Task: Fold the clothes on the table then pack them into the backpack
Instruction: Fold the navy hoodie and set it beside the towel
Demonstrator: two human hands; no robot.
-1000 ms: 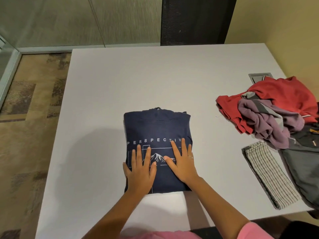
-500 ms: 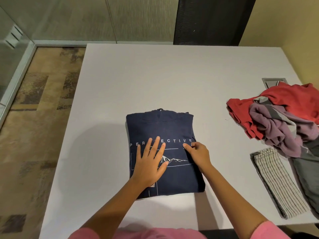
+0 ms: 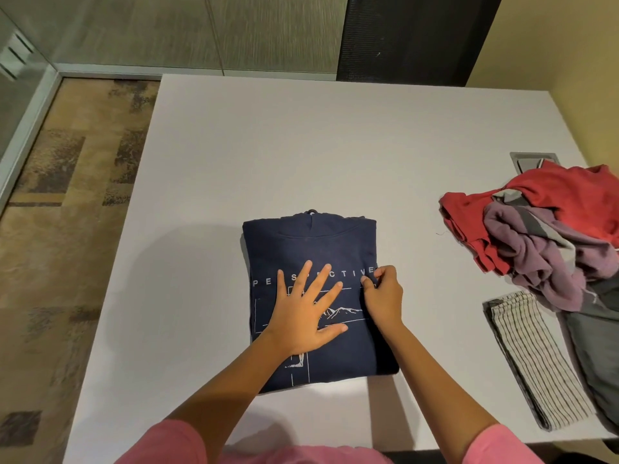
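Your left hand (image 3: pixel 306 314) lies flat, fingers spread, pressing on the printed face of the folded navy hoodie (image 3: pixel 311 242). Your right hand (image 3: pixel 382 298) has its fingers curled and pinches the hoodie's right edge beside the last letters of the print.

The hoodie lies near the front edge of the desk (image 3: pixel 335 145), at the middle of that edge, directly under both hands. Its long axis runs from the front edge toward the far edge, with the hood end farthest from you. The right hand already holds the free edge, so it is the hand better placed for any further fold, which would probably go across toward the left hand.

Along the right edge of the desk, well apart from the hoodie, lies a loose pile: a red garment (image 3: pixel 552 195), a purple garment (image 3: pixel 542 262) on top of it, and grey fabric (image 3: pixel 596 346) nearer you. A striped cloth (image 3: pixel 532 360) lies folded just beside the pile. Nothing stands between the hands and the hoodie. No backpack can be identified in this view.
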